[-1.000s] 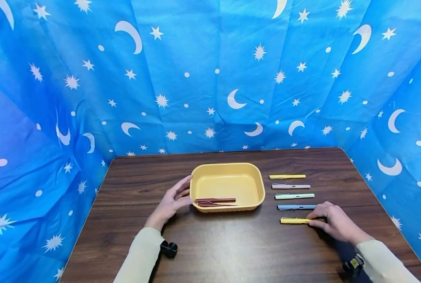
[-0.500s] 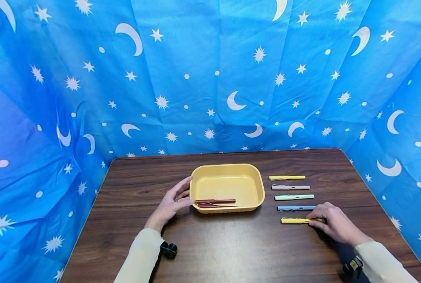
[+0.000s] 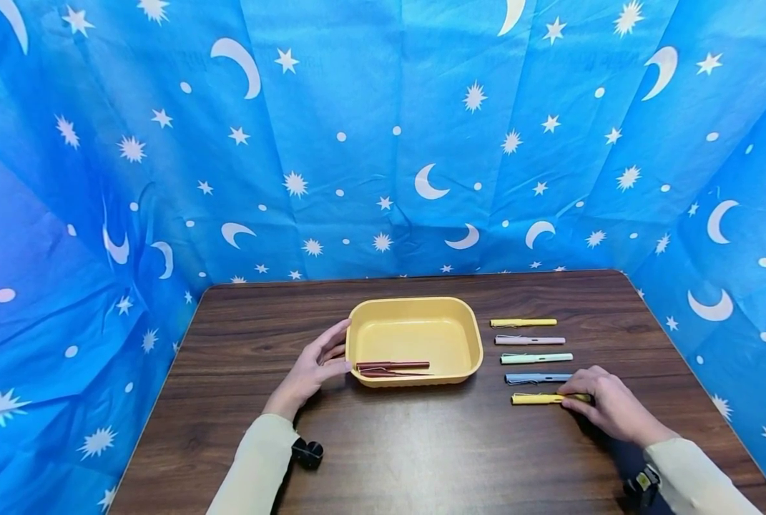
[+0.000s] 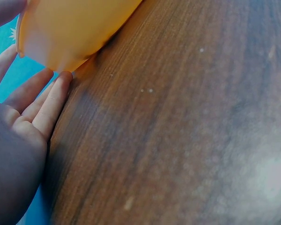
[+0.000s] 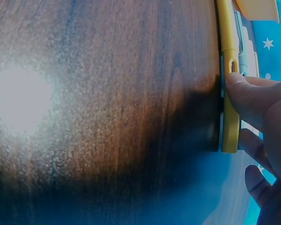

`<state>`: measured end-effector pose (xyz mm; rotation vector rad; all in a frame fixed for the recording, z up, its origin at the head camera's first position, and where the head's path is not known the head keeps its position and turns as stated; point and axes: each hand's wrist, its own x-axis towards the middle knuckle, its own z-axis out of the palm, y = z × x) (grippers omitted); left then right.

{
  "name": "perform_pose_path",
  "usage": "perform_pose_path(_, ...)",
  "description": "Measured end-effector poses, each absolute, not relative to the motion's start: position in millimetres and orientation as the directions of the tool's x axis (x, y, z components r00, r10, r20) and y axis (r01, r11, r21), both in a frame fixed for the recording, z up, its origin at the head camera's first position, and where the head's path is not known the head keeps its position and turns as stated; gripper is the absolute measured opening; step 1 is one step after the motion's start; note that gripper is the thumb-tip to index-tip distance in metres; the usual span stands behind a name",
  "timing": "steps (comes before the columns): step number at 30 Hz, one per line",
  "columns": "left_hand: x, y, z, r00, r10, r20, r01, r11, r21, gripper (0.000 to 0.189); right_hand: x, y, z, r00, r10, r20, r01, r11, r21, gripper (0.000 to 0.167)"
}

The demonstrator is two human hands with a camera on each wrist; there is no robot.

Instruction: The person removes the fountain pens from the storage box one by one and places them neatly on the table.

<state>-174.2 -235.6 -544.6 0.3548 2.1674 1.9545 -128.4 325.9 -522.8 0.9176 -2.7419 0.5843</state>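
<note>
My right hand [image 3: 614, 404] pinches the barrel of the nearest yellow pen [image 3: 536, 400] between thumb and fingers; in the right wrist view the thumb lies along this yellow pen [image 5: 228, 33] just below its cap. Right behind it lies a blue pen [image 3: 531, 378], its far end overlapped by the fingers. At the yellow tray [image 3: 421, 302], my left hand [image 3: 308, 368] touches the left wall with extended fingers, the thumb near the front left corner. The left wrist view shows fingertips against the tray's side [image 4: 70, 33]. Two dark red pens [image 3: 395, 365] lie inside along the tray's front.
Beyond the blue pen, a pale green pen [image 3: 537, 358], a pinkish-grey pen [image 3: 529, 340] and another yellow pen [image 3: 523, 323] lie in a row right of the tray. The dark wooden table [image 3: 421, 450] backs onto a blue star-patterned cloth [image 3: 357, 157].
The yellow pen in my right hand has shifted slightly away from me, closer to the blue pen. My left hand and the tray have stayed in place.
</note>
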Motion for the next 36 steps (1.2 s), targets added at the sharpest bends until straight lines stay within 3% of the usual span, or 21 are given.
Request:
perform_pose_path(21, -172.8, -233.3, -541.7, -0.943, 0.331, 0.041, 0.064, 0.060, 0.996, 0.080, -127.6, 327.6, -525.1, -0.774, -0.542, 0.327, -0.631, 0.709, -0.315, 0.026)
perform_pose_path(36, -172.1, -233.0, -540.4, -0.943, 0.331, 0.039, 0.061, 0.056, 0.997, 0.080, -131.3, 320.2, -508.5, -0.827, -0.461, 0.321, -0.557, 0.742, -0.373, 0.028)
